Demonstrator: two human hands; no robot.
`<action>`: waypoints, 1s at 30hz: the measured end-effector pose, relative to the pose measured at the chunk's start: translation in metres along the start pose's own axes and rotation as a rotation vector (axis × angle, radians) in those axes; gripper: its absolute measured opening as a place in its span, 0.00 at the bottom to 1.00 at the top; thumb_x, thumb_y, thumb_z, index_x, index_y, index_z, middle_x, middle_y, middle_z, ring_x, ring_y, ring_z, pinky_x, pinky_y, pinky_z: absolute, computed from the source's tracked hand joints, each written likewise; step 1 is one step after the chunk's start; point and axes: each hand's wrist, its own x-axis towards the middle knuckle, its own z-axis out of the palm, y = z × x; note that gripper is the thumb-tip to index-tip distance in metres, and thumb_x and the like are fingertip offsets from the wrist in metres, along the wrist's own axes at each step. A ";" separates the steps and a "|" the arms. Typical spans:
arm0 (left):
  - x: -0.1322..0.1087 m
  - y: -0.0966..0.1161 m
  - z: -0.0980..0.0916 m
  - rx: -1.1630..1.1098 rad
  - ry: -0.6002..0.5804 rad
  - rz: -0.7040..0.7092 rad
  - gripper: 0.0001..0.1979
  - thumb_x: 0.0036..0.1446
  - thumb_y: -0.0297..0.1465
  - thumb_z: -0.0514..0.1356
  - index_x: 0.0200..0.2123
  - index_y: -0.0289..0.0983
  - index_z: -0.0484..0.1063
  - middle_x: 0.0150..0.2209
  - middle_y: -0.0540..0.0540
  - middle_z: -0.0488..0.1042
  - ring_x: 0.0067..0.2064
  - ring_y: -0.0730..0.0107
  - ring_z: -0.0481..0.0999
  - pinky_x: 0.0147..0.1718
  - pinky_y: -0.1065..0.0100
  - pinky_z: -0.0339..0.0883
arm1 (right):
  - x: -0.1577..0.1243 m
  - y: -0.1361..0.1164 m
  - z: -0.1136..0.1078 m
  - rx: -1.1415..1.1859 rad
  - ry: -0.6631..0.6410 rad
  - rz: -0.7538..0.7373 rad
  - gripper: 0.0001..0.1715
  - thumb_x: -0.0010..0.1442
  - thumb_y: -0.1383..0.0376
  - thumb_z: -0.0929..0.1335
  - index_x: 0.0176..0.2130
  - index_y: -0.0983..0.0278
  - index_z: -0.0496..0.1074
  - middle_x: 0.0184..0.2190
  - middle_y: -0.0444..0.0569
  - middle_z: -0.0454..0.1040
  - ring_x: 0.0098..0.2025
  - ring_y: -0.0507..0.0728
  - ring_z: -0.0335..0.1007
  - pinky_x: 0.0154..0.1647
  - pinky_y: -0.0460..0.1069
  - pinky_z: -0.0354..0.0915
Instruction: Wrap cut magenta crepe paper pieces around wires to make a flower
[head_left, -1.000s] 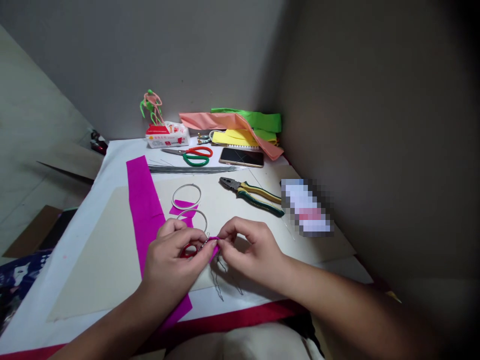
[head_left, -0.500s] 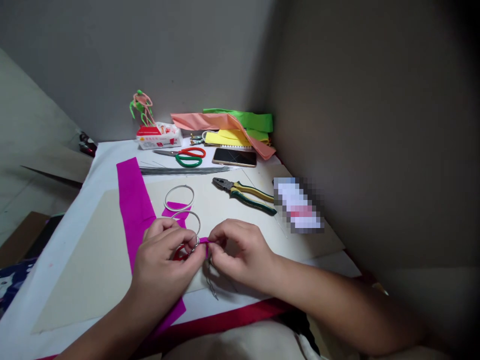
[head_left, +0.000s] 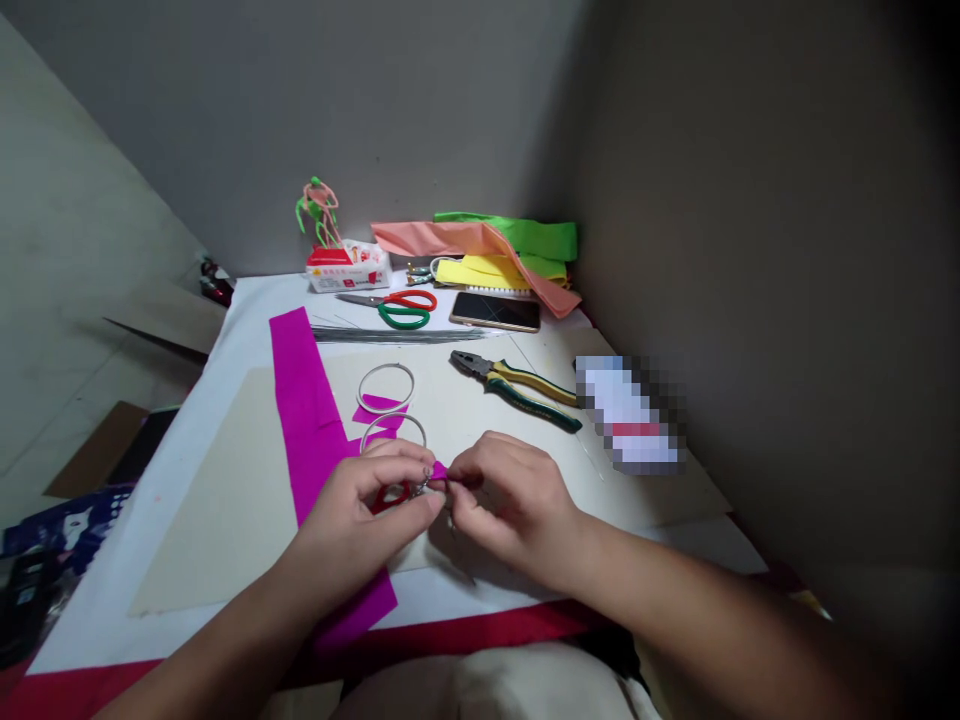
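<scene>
My left hand [head_left: 379,500] pinches a thin twisted metal wire [head_left: 425,483] near the front of the table. A small magenta paper strip [head_left: 439,470] sits at the wire's end, in the gap between both hands. Thumb and forefinger of my right hand [head_left: 521,505] are closed on the strip's right end. Below, the lower wire hangs blurred. Under my left palm shows a red loop [head_left: 391,495], mostly hidden. Two pale rings, a far ring [head_left: 385,366] and a near ring [head_left: 394,415], lie just beyond my left fingers with magenta scraps [head_left: 375,406].
A long magenta paper strip [head_left: 304,400] runs beneath my left forearm. Pliers [head_left: 517,390], a phone [head_left: 495,311], scissors [head_left: 405,310], a wire bundle [head_left: 397,335] and a tissue pack [head_left: 349,272] lie beyond. Coloured paper [head_left: 435,240] rests against the wall. A pixelated object [head_left: 630,415] is at right.
The magenta strip between my fingers now looks shorter and bunched against the wire. My left thumb and forefinger have parted slightly. The whole view has shifted, so everything appears further right.
</scene>
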 end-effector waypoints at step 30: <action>-0.002 0.000 0.003 -0.022 0.132 0.053 0.09 0.54 0.31 0.62 0.23 0.41 0.79 0.40 0.43 0.74 0.49 0.58 0.72 0.50 0.57 0.64 | 0.012 0.001 0.000 1.244 -0.155 0.963 0.15 0.43 0.65 0.79 0.31 0.67 0.74 0.26 0.42 0.74 0.27 0.47 0.67 0.33 0.45 0.63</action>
